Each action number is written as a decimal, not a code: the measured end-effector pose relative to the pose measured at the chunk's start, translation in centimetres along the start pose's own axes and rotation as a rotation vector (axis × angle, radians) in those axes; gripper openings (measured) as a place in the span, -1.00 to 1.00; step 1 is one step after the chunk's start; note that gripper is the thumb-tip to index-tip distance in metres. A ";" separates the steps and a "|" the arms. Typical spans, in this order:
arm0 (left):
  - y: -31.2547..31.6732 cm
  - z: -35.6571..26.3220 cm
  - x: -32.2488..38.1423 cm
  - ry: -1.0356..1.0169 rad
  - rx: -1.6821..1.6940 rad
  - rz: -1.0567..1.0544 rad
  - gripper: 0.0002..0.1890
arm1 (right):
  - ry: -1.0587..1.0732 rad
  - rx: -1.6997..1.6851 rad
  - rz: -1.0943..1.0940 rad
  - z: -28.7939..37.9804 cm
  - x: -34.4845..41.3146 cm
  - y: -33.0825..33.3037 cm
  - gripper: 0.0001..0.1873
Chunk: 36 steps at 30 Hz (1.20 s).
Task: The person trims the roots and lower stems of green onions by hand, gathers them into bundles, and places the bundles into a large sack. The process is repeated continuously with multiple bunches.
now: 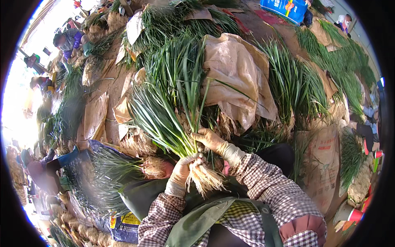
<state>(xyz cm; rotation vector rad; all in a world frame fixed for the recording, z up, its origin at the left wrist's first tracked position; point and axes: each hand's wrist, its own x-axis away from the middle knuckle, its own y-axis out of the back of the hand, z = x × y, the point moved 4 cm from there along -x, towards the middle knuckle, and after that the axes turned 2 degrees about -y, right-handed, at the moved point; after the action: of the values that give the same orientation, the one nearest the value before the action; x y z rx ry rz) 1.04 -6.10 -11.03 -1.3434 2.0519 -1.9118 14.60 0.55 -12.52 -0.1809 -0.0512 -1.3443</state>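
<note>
In my gloved left hand (180, 173) is a bunch of long green allium plants (163, 117), gripped just above its pale roots (203, 177). The leaves fan up and to the left, while the roots hang over my lap. My gloved right hand (209, 140) pinches the stem of a single plant (194, 123) between thumb and fingers, at the right side of the bunch. Straight ahead lies a large heap of the same plants (172, 61), partly covered by a tan woven sack (230, 68).
More plants lie at the left (117, 176) and right (290, 80). A printed woven sack (321, 166) is spread at the right, a cup-shaped container (347, 213) beyond it. A blue bag (285, 9) is at the top. Several people work around; one (72, 41) bends at upper left.
</note>
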 end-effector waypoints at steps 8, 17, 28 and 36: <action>-1.9 -0.1 0.0 -0.215 -0.176 -0.067 -0.83 | -0.747 1.080 -0.198 4.5 5.3 7.2 -0.38; -3.7 -1.0 0.5 -0.393 -0.290 -0.120 -0.83 | 0.178 0.785 -0.012 8.5 11.5 2.8 -0.75; -4.9 -11.5 6.2 -0.847 -0.367 -0.250 -0.80 | -0.251 0.487 -0.487 1.2 -6.5 1.6 0.15; -0.3 -10.2 3.7 -0.789 -0.195 -0.348 -0.79 | 0.126 -0.533 -0.114 6.3 -5.9 9.4 -0.40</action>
<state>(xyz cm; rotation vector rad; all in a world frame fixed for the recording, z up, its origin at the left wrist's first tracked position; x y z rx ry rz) -6.73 -0.17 -6.38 -2.1533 1.6799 -0.9669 22.83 9.23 -8.09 -0.5473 0.4118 -1.4582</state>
